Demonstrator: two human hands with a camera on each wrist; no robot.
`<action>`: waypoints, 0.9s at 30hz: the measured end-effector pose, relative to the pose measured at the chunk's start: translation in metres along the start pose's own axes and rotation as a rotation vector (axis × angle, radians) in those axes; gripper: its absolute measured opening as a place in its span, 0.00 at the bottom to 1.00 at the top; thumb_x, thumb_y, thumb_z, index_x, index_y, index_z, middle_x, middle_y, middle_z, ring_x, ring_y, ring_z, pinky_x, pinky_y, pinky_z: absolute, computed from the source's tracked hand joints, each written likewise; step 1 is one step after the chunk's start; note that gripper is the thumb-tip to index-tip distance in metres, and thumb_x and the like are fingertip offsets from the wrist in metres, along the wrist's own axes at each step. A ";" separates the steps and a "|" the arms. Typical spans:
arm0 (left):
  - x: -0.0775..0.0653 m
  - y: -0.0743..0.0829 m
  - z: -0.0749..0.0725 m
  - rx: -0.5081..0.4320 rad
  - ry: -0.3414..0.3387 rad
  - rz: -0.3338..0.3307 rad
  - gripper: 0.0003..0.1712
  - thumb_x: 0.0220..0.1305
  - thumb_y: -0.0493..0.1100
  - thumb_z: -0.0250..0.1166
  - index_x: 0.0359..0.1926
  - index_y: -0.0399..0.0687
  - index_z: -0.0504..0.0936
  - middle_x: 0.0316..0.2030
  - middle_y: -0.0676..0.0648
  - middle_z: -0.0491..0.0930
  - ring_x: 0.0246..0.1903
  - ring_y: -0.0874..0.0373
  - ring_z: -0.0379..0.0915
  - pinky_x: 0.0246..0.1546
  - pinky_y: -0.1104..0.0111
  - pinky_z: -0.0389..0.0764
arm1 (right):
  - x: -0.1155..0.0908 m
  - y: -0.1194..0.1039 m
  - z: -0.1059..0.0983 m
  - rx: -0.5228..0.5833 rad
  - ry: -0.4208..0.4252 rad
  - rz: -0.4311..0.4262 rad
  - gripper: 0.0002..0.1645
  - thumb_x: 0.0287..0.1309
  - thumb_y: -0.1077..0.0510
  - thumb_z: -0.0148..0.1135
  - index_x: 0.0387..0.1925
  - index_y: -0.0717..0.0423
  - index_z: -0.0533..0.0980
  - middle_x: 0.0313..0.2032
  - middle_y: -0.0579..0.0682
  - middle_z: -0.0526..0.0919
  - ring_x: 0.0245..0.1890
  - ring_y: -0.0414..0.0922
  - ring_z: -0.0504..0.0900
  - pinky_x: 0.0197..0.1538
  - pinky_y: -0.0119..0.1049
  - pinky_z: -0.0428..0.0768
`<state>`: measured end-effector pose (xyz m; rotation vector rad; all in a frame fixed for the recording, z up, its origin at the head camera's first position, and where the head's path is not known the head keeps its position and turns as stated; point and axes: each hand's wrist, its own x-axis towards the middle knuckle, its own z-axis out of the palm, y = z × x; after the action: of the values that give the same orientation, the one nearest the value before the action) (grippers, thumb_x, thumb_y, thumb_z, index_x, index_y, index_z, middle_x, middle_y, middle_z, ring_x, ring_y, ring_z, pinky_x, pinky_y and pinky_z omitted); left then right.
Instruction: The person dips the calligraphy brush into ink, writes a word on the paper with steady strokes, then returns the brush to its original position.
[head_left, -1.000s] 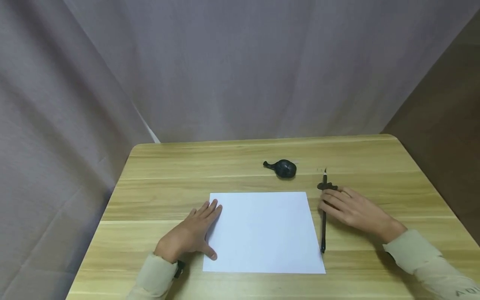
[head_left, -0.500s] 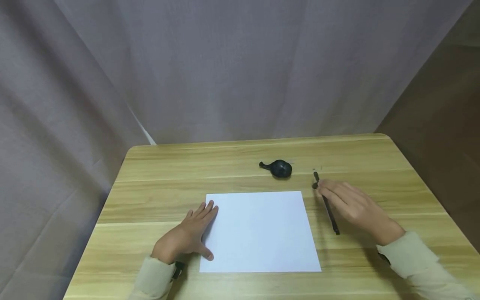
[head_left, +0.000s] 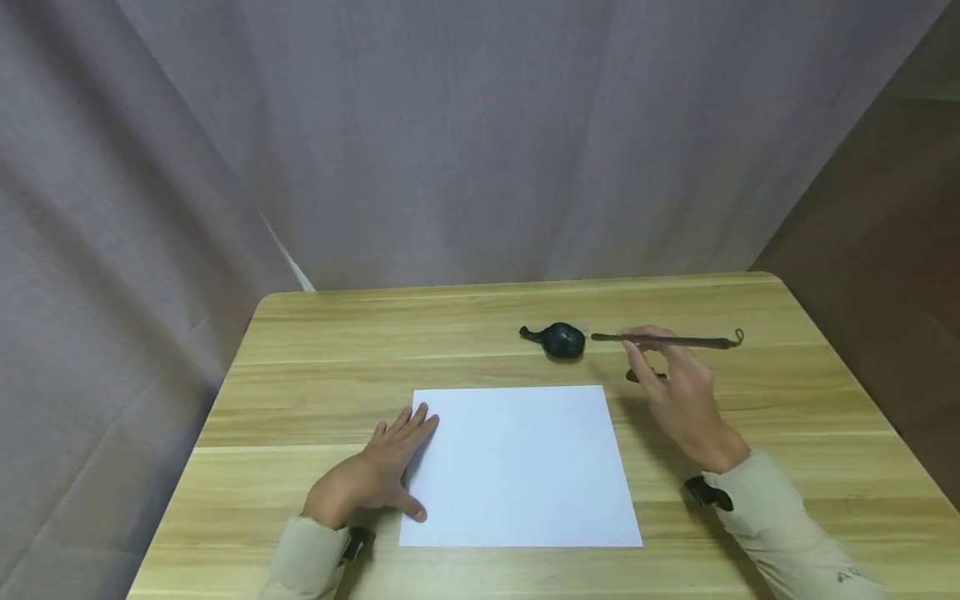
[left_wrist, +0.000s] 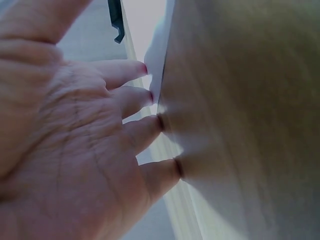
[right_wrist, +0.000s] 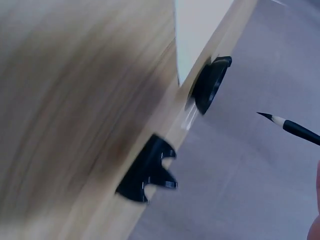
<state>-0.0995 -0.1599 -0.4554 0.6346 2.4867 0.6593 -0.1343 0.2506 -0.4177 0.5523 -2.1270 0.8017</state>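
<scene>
My right hand (head_left: pixel 681 404) pinches a dark writing brush (head_left: pixel 697 342) between thumb and fingers. The brush lies almost level above the table, its tip pointing left at a round black dish (head_left: pixel 564 342) with a narrow neck. In the right wrist view the brush (right_wrist: pixel 297 130) shows a dark, pointed tip above a white band. Below the hand stands a black notched brush rest (right_wrist: pixel 147 172), partly hidden in the head view. Fingers spread, my left hand (head_left: pixel 367 482) rests over the left edge of a blank white sheet of paper (head_left: pixel 517 467).
The wooden table (head_left: pixel 315 367) has rounded far corners. Behind it hangs a grey curtain (head_left: pixel 480 150), which continues along the left. A brown panel (head_left: pixel 885 217) borders the right side. A dark band (head_left: pixel 707 493) shows at the right cuff.
My right hand has lifted the brush off its rest and turned it from pointing away to nearly level, tip leftward by the dish. My left hand stays on the paper.
</scene>
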 end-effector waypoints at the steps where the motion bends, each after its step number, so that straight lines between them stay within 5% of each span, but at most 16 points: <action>1: 0.000 0.001 0.000 0.000 -0.002 -0.004 0.79 0.35 0.49 0.90 0.84 0.40 0.51 0.84 0.35 0.39 0.83 0.38 0.31 0.80 0.37 0.37 | 0.000 0.000 0.004 0.021 0.001 0.036 0.15 0.67 0.69 0.67 0.54 0.66 0.82 0.45 0.58 0.89 0.40 0.49 0.86 0.50 0.11 0.73; 8: 0.000 0.005 -0.001 -0.007 0.000 -0.018 0.79 0.35 0.48 0.90 0.84 0.42 0.51 0.84 0.37 0.39 0.83 0.38 0.31 0.80 0.37 0.37 | 0.001 0.005 0.033 0.148 0.055 0.129 0.13 0.64 0.76 0.66 0.50 0.73 0.80 0.46 0.63 0.87 0.46 0.48 0.87 0.55 0.20 0.79; 18: 0.003 0.008 0.000 -0.007 -0.015 -0.012 0.79 0.37 0.49 0.90 0.85 0.44 0.49 0.85 0.38 0.37 0.84 0.40 0.29 0.80 0.39 0.35 | 0.003 0.012 0.046 0.149 0.109 0.224 0.10 0.69 0.71 0.64 0.49 0.73 0.78 0.44 0.64 0.88 0.44 0.60 0.90 0.50 0.15 0.78; 27: 0.002 0.011 0.003 -0.021 -0.015 -0.007 0.79 0.36 0.48 0.90 0.85 0.43 0.50 0.85 0.37 0.38 0.83 0.39 0.29 0.80 0.39 0.35 | 0.004 0.015 0.045 0.099 0.023 0.322 0.10 0.72 0.67 0.62 0.49 0.73 0.78 0.43 0.63 0.87 0.44 0.59 0.90 0.49 0.12 0.75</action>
<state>-0.0960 -0.1500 -0.4521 0.6214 2.4636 0.6742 -0.1694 0.2295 -0.4427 0.2501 -2.1931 1.0895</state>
